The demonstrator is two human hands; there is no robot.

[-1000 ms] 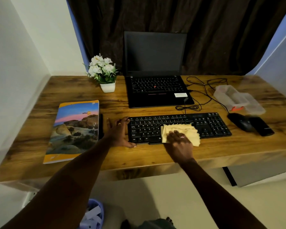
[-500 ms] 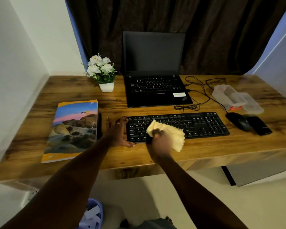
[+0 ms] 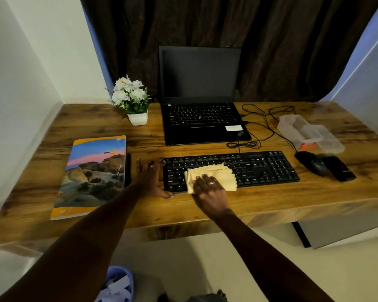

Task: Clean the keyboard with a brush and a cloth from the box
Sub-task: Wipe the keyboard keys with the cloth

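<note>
Both hands lie flat: cloth [image 3: 219,173] pressed under straight fingers [image 3: 202,178] of right hand [image 3: 212,189] on keyboard [image 3: 261,168], left hand [image 3: 151,182] alongside.

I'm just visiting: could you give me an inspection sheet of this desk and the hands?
Surface: wooden desk.
Job's things: cloth lies on the keyboard's left half; clear box at right, something orange inside; brush not made out.
Clutter: book, potted flowers, open laptop, mouse, phone.
Hands: left hand flat at the keyboard's left end; right hand presses the cloth.
Cables: black cables loop between laptop and box.
Surroundings: dark curtain, white walls, bin with paper below.
</note>
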